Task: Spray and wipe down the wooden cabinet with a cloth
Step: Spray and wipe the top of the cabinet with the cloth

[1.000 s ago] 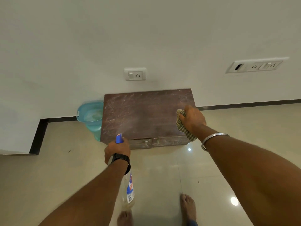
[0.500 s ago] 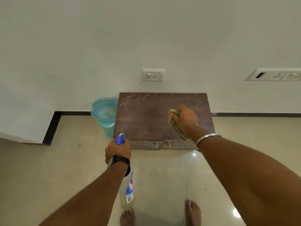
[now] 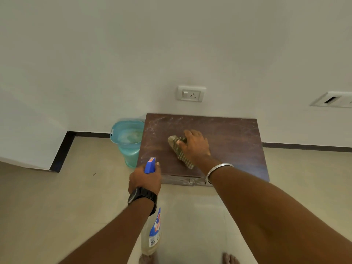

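A low dark wooden cabinet (image 3: 234, 141) stands against the white wall, its top streaked with pale marks at the back left. My right hand (image 3: 196, 147) presses a folded striped green cloth (image 3: 180, 151) onto the middle left of the top. My left hand (image 3: 145, 179) grips a clear spray bottle (image 3: 151, 235) with a blue trigger head (image 3: 150, 164), held in front of the cabinet's left front corner. The bottle hangs down under my wrist.
A light blue plastic bucket (image 3: 127, 141) stands on the floor, touching the cabinet's left side. A wall socket (image 3: 191, 93) sits above the cabinet and a switch panel (image 3: 333, 100) at the right edge. Beige tiled floor surrounds my bare feet (image 3: 229, 259).
My right hand has slid the cloth leftward across the cabinet top, from the right edge to the middle left. The view has shifted, so the cabinet sits further right. My left hand keeps the bottle.
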